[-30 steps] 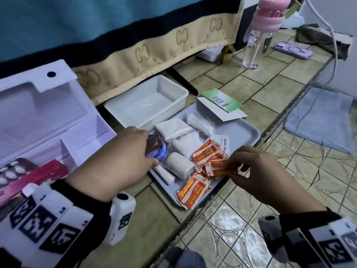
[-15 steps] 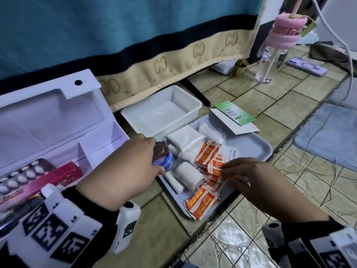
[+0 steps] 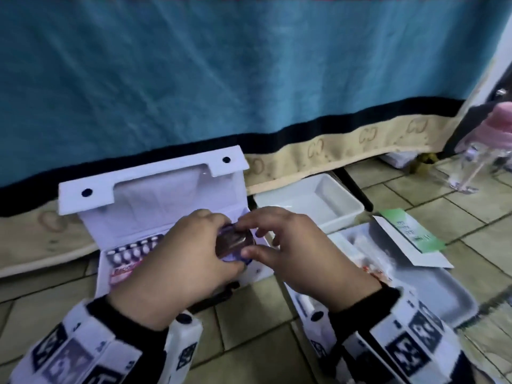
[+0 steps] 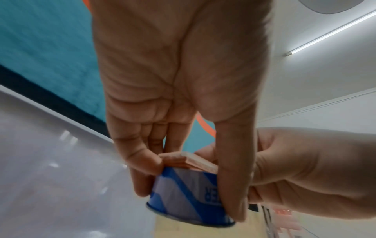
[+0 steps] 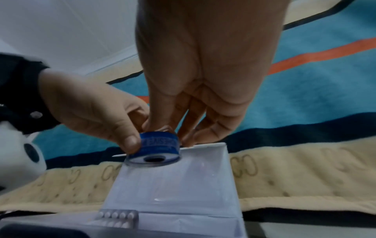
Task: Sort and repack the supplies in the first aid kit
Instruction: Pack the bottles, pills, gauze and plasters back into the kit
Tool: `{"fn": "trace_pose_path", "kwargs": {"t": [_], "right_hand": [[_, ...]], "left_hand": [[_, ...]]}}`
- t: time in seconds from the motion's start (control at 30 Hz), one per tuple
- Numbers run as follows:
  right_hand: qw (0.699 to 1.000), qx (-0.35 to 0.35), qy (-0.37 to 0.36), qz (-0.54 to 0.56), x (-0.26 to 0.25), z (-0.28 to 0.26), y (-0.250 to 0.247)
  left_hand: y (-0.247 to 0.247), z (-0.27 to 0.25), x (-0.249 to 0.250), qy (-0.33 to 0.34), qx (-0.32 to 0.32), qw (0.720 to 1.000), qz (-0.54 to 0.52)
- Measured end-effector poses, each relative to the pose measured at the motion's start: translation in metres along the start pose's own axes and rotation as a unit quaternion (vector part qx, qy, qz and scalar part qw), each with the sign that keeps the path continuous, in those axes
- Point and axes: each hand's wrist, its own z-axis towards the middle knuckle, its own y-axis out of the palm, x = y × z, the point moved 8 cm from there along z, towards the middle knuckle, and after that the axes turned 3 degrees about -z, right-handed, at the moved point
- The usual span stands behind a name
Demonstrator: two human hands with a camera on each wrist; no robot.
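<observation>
You have the tape roll [image 3: 234,243] up in the air between both hands, right over the open kit [image 3: 177,217]. Your left hand [image 3: 177,261] grips it by the blue rim, thumb on one side and fingers on the other; the left wrist view shows that pinch plainly. Your right hand [image 3: 299,250] has its thumb and first fingers closed on the top of the same roll, where a brownish flat piece sits. What that piece is, I cannot tell; the head view is blurred there.

By my reading, this is the packing step for the tape: it is off the tray [image 3: 432,295] and poised over the kit, not yet set down. The blister pack [image 3: 133,250] and a pink box [image 3: 124,271] already lie in the kit's left part. The spot under your hands is hidden, so I cannot say which compartment is free.

The next move likely calls for lowering the roll flat into the right side of the kit, clear of the pills. Loosen the right hand's pinch first so that the left can place it alone. Watch the upright lid [image 3: 155,184] just behind: a knock could tip it shut on your fingers.

The tray beside the kit holds more supplies, partly hidden by your right wrist. A white tub [image 3: 327,200] stands behind it, and a green-and-white leaflet [image 3: 410,239] rests on its far edge.
</observation>
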Motion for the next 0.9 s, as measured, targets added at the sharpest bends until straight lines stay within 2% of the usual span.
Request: {"fn": "trace_pose_path", "kwargs": {"t": [0.13,0.27,0.43,0.5,0.7,0.83,0.9], "right_hand": [[0.998,-0.033,-0.057,-0.017,-0.021,0.021,0.025],[0.996,-0.011,-0.084,-0.025,-0.029,0.034,0.031],[0.995,0.098,-0.016,0.015,-0.006,0.037,0.004],[0.994,0.110,0.001,0.018,0.000,0.035,-0.001],[0.996,0.083,0.020,0.025,0.004,0.033,0.005],[0.998,0.057,0.024,0.020,0.003,0.035,0.020],[0.999,0.035,0.021,0.013,-0.002,0.035,0.030]], "left_hand": [[-0.013,-0.009,-0.028,-0.016,0.003,1.000,0.005],[-0.017,-0.011,-0.047,-0.041,0.018,0.999,-0.014],[-0.012,-0.006,-0.076,-0.110,0.039,0.993,0.025],[-0.003,-0.005,-0.079,-0.116,0.025,0.992,0.038],[0.025,-0.002,-0.092,-0.122,-0.073,0.985,0.100],[0.031,-0.005,-0.102,-0.110,-0.100,0.984,0.094],[0.030,-0.009,-0.106,-0.111,-0.092,0.986,0.079]]}}
